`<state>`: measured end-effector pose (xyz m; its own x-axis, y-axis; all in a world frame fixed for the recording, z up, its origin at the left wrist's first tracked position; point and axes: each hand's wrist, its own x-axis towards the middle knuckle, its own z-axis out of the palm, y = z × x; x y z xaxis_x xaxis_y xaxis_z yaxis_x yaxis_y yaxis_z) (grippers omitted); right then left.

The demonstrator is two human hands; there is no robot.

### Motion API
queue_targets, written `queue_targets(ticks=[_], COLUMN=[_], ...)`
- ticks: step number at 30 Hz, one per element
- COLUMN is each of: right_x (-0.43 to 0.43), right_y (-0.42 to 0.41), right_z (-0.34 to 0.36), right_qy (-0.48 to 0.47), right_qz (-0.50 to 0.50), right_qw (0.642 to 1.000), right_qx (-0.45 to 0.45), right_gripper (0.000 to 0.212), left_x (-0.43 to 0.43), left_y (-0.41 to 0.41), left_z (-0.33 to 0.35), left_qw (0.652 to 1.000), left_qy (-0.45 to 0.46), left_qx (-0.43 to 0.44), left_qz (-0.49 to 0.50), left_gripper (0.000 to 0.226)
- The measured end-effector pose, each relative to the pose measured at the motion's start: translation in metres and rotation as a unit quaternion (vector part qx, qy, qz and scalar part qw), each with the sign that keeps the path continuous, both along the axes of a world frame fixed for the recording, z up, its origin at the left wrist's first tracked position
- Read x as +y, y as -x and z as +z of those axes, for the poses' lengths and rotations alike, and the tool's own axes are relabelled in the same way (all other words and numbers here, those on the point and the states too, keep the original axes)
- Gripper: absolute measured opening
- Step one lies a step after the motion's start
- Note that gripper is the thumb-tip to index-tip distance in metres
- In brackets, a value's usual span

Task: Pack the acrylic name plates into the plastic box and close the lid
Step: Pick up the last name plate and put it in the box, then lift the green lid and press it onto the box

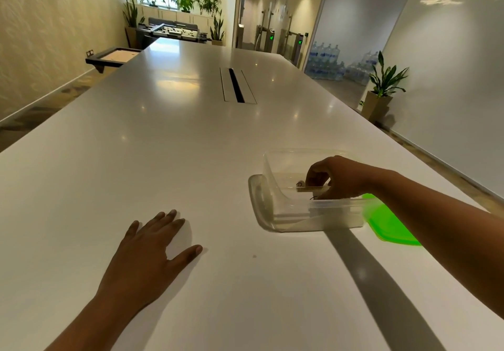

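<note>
Left hand (152,252) flat and spread on the white tabletop (169,138), gripping nothing. Right hand (334,177) is down inside the clear plastic box (275,200), fingers pinching an acrylic name plate (312,189). Green lid (387,222) lies just beside the box.

Place: office.
Signs: long white table (169,138), access gates (283,41), stacked water jugs (331,63), foosball table (174,32).

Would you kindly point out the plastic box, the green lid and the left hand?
plastic box (266,200): head view, its left wall.
green lid (387,226): head view, its flat top, right of the box.
left hand (147,252): head view, its back.
</note>
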<state>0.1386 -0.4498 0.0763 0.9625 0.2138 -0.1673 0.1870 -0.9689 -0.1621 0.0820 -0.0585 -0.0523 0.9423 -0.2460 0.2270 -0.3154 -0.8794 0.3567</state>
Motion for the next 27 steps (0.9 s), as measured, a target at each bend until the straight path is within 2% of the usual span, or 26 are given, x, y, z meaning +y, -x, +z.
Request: queue_targets(ticks=[4, 6, 9, 11, 12, 15, 18, 21, 27], right_x=[0.013, 0.027, 0.057, 0.080, 0.089, 0.108, 0.115, 0.115, 0.117], right_y=[0.011, 0.026, 0.063, 0.091, 0.104, 0.131, 0.136, 0.134, 0.136], right_z=[0.014, 0.023, 0.028, 0.021, 0.012, -0.031, -0.071, -0.094, -0.104], right_qy=[-0.100, -0.150, -0.272, -0.328, -0.327, -0.277, -0.202, -0.130, -0.119], right_qz=[-0.015, -0.009, 0.012, 0.029, 0.039, 0.054, 0.041, 0.067, 0.067], right_qw=[0.993, 0.978, 0.921, 0.887, 0.885, 0.918, 0.965, 0.984, 0.985], right_qx=[-0.068, -0.145, -0.279, -0.323, -0.330, -0.279, -0.165, -0.106, -0.108], right_gripper=[0.036, 0.029, 0.018, 0.014, 0.013, 0.024, 0.055, 0.083, 0.077], left_x=[-0.001, -0.001, -0.001, -0.001, -0.001, -0.001, -0.002, -0.002, -0.004], left_y=[0.001, 0.001, 0.000, 0.001, 0.001, 0.002, 0.002, 0.004, 0.009], left_z=[0.001, 0.001, 0.001, 0.001, 0.001, 0.001, 0.002, 0.002, 0.002], left_qw=[1.000, 1.000, 1.000, 1.000, 1.000, 1.000, 1.000, 1.000, 0.999], left_qy=[0.004, 0.004, 0.006, 0.011, 0.013, 0.012, 0.003, 0.004, -0.019], left_qx=[0.003, 0.007, 0.006, 0.007, 0.009, 0.011, 0.016, 0.019, 0.036], left_qz=[0.002, 0.000, -0.003, -0.002, -0.002, -0.003, 0.000, 0.000, 0.013], left_gripper=[0.095, 0.094, 0.093, 0.093, 0.092, 0.088, 0.084, 0.082, 0.089])
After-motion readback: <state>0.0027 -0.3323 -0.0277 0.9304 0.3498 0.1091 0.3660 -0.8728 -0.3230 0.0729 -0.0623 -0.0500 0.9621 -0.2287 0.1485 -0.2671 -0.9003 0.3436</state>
